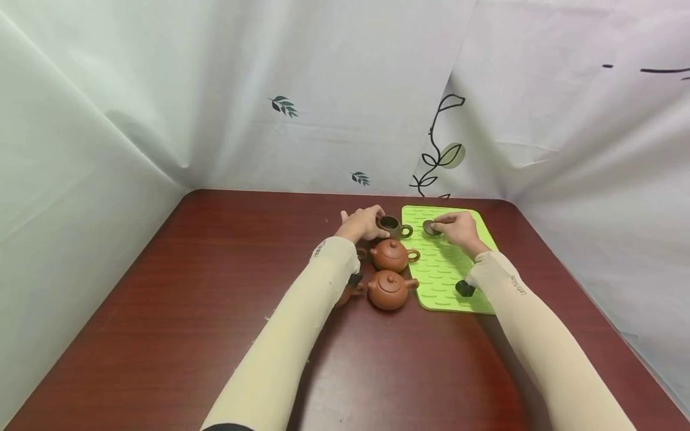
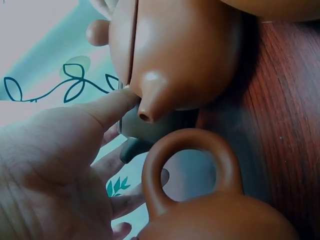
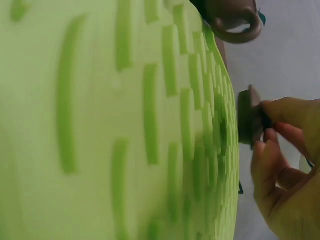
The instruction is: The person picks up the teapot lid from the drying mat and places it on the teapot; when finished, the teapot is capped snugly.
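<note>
My left hand [image 1: 363, 223] grips a dark brown teapot [image 1: 396, 232] from its left side, thumb near and fingers behind. The pot has no lid on, and its ring handle points right. Between thumb and index finger, my right hand [image 1: 457, 228] pinches the knob of a round dark lid [image 1: 429, 228], held close over the green mat. In the right wrist view the lid [image 3: 246, 117] hangs with its underside toward the mat. Nearer me, two reddish-brown lidded teapots stand in a column, one behind [image 1: 390, 255] and one in front [image 1: 387, 290].
The lime green ridged mat [image 1: 439, 275] lies right of the teapots on the dark red wooden table [image 1: 215, 287]. More reddish-brown teapots [image 1: 345, 296] are partly hidden by my left sleeve. White cloth [image 1: 334, 143] with leaf prints hangs behind and beside the table.
</note>
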`<state>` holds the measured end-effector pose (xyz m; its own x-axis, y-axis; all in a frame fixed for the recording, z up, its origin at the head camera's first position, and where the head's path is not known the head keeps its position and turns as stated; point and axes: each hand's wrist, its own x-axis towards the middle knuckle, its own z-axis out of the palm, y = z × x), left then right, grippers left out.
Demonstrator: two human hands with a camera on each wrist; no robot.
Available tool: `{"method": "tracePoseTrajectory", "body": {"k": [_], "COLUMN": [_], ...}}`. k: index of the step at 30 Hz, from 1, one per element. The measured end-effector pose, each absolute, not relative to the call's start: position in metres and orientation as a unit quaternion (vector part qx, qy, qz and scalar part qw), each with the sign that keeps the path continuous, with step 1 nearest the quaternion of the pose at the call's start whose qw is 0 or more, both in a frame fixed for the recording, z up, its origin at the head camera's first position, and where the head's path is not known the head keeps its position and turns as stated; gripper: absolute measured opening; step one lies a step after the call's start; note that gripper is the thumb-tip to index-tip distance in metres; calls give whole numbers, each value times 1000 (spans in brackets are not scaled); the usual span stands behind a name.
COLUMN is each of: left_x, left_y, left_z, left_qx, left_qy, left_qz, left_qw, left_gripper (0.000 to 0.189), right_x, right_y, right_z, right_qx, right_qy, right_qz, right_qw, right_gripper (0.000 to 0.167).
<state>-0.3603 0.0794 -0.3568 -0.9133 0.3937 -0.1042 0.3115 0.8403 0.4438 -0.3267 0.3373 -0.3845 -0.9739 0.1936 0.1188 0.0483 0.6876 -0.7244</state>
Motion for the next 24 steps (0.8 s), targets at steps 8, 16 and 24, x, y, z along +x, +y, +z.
{"method": "tracePoseTrajectory", "body": {"k": [8,16,24], "left_x": [-362,-362,-361], "left_y": [79,80,80], "left_z": [-358,-359,-357], "left_qx": [184,186,194], "left_qy": [956,960,960], "left_qz": [205,186,182], "left_qw": [99,90,88], "left_gripper": [56,56,56], "right_x": [-324,-324,-322], "right_y": [323,306,293], "right_z": [-379,-375,-372], "right_qx": [-53,-38,-34], "right_qy": [-905,-893,-889], "right_qz": [400,418,427], "right_qw": [134,163,161], "right_gripper": [30,27,25]}}
